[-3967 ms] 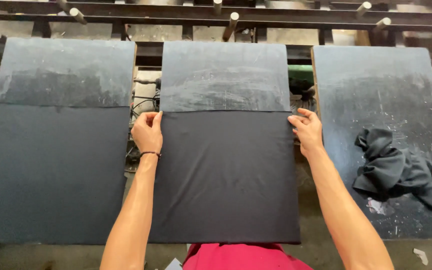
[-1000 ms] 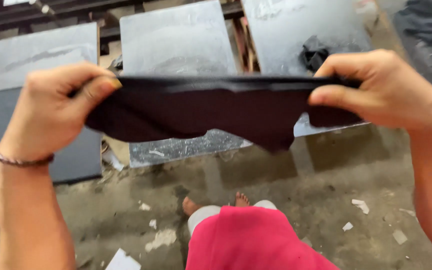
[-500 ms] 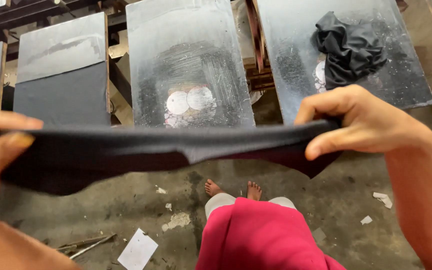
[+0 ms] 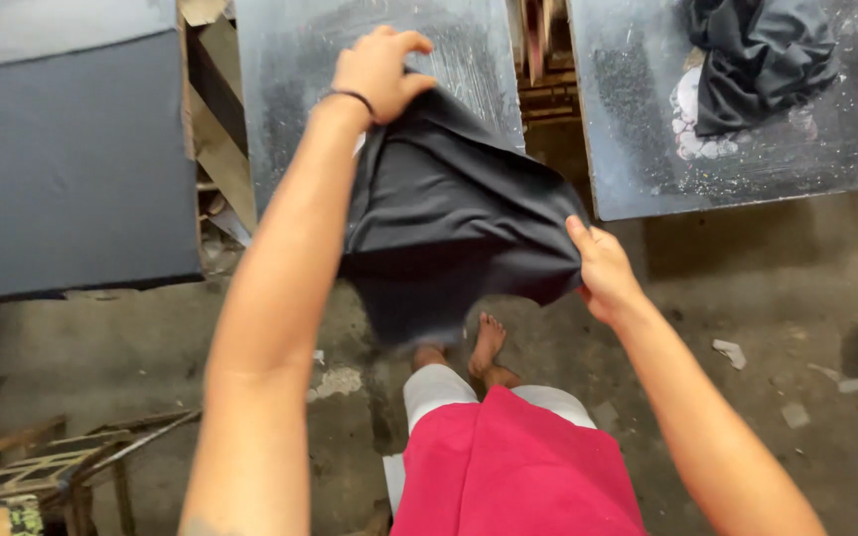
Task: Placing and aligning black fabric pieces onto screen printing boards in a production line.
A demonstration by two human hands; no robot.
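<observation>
Cloth: a black fabric piece [image 4: 449,218], soft, matte and creased, hanging slack between my two hands; its upper part lies over the near end of the middle board, its lower edge droops above the floor in front of my feet.
Boards: three flat rectangular panels; the middle board [image 4: 290,89] is grey, scuffed and speckled; the left board [image 4: 62,169] is covered by smooth dark cloth; the right board [image 4: 826,129] is dusted with white flecks.
On the right board: a crumpled dark garment [image 4: 762,60], bunched in folds.
Floor: rough stained concrete [image 4: 796,298] with paper scraps.
Left hand [image 4: 377,71]: arm stretched forward, a thin band at the wrist, fingers curled tight on the cloth's far edge.
Right hand [image 4: 603,268]: reaching inward, lower, fingertips pinching the cloth's near right corner.
</observation>
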